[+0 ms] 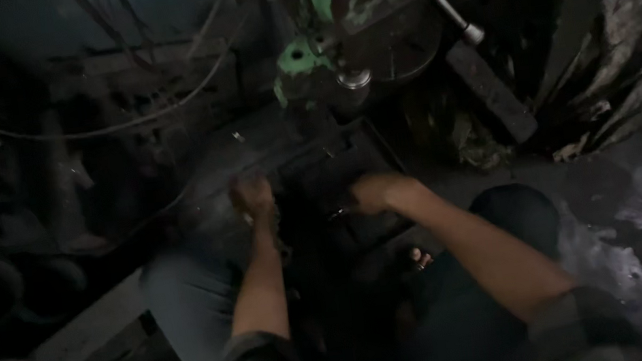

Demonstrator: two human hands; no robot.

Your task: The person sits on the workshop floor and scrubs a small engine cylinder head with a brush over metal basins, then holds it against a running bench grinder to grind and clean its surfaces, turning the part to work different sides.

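My left hand (251, 195) and right hand (375, 192) rest curled on the dark, grimy steel bed plate (311, 165) under the green press (316, 9), their grip unclear; it looks heavy, stiff, best held by its edges.

Very dim, grainy view; deep shadows swallow the edges, details soft and blurred.

Both forearms bare, sleeves bunched at the elbows, reaching from 6 o'clock toward 12. Left hand (251, 195) sits at about 11 o'clock of the right, fingers curled into a closed grip, knuckles up; what it encloses too dark to tell. Right hand (375, 192) bent at the wrist, fingers folded down and leftward, palm hidden. Hands apart, roughly level. Knees spread wide beneath the arms.
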